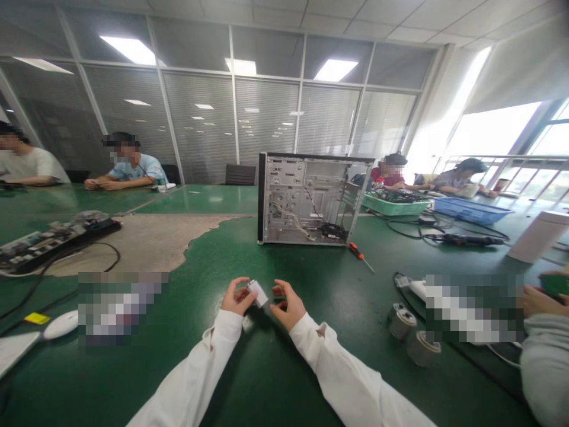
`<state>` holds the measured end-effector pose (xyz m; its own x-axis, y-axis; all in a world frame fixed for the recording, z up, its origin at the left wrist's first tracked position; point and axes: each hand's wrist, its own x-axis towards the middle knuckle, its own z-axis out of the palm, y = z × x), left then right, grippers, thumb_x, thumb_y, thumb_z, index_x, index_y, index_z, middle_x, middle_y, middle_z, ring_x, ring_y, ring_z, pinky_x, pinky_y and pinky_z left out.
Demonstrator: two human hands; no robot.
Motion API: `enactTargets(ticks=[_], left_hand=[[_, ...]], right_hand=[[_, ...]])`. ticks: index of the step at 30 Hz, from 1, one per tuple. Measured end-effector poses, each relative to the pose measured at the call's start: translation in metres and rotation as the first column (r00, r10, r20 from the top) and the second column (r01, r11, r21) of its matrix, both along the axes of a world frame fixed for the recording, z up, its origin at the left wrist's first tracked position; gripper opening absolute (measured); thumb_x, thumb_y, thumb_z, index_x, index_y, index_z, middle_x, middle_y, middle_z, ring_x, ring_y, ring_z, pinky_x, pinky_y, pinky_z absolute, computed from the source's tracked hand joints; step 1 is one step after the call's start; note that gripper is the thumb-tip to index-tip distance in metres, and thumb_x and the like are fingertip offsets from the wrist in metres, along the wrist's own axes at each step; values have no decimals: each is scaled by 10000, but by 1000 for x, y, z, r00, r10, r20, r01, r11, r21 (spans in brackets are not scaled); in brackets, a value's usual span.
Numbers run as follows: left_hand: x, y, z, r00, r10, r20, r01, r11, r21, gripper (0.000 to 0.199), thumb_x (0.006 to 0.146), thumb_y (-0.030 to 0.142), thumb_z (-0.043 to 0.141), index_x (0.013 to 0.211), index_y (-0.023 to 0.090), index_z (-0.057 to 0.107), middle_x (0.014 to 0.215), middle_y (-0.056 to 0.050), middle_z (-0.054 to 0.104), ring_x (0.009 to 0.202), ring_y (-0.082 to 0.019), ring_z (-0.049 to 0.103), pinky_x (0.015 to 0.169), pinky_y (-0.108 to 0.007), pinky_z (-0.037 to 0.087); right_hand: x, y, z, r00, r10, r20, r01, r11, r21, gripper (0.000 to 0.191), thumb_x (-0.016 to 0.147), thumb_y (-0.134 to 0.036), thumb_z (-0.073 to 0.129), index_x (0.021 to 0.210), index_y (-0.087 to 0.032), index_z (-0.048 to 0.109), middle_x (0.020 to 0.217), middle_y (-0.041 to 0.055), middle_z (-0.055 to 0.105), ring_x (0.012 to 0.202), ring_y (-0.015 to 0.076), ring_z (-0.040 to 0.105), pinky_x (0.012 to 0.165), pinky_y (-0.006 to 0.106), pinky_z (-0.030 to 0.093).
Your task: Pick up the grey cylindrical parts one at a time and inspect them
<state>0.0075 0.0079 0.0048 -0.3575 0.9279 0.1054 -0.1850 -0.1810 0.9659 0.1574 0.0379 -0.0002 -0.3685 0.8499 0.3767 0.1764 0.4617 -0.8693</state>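
Observation:
My left hand pinches a small white-grey rectangular block between thumb and fingers, held tilted just above the green table. The block's exact kind is too small to make out. Just to its right, my right hand has its fingers curved and apart, with nothing visible in it and a gap to the block. Beyond both hands an open computer case stands upright, its bare metal inside and some loose cables showing. By the case's lower right corner lies an orange-handled screwdriver.
Two metal cylinders stand at right, near a co-worker's arm. Power strips and cables lie at left. Green and blue baskets sit at the far right, before a dark corded tool. Other people sit across the table.

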Motion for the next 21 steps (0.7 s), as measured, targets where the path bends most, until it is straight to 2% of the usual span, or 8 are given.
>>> enactTargets(ticks=[4,8,12,17,21], left_hand=[[-3,-1,6,953,-1,304,40,992,-121,447,519,254,705,872,195,437,569,9,598,511,-151,594,497,-265,479],[-3,-3,13,874,48,484,49,981,-186,228,658,177,611,828,165,460,630,-45,625,615,-194,627,584,-332,505],[-2,-2,16,820,95,565,38,975,-220,91,727,142,527,795,114,473,660,-105,631,639,-218,632,603,-347,517],[-7,2,13,770,100,630,86,962,-258,92,744,158,502,772,71,491,651,-144,627,640,-226,631,596,-330,529],[-9,3,14,748,69,661,129,961,-246,153,780,192,445,720,66,505,613,-149,628,594,-192,630,607,-300,530]], right_hand=[[0,1,-1,1000,7,9,-7,1000,11,550,574,-114,526,1091,-179,354,944,75,507,833,162,511,560,248,467],[-1,1,-2,1000,16,4,-16,1000,10,550,576,-118,528,1093,-174,352,943,77,509,832,162,511,561,248,467],[-1,-1,0,1000,25,8,-26,1000,15,545,580,-124,530,1092,-178,353,941,74,511,823,158,509,566,252,467],[0,-3,2,999,30,24,-31,999,44,537,581,-125,534,1087,-188,365,927,67,520,808,159,512,571,259,462],[1,-3,2,999,33,19,-34,998,53,533,581,-125,536,1083,-193,373,923,63,525,803,159,515,567,259,458]])
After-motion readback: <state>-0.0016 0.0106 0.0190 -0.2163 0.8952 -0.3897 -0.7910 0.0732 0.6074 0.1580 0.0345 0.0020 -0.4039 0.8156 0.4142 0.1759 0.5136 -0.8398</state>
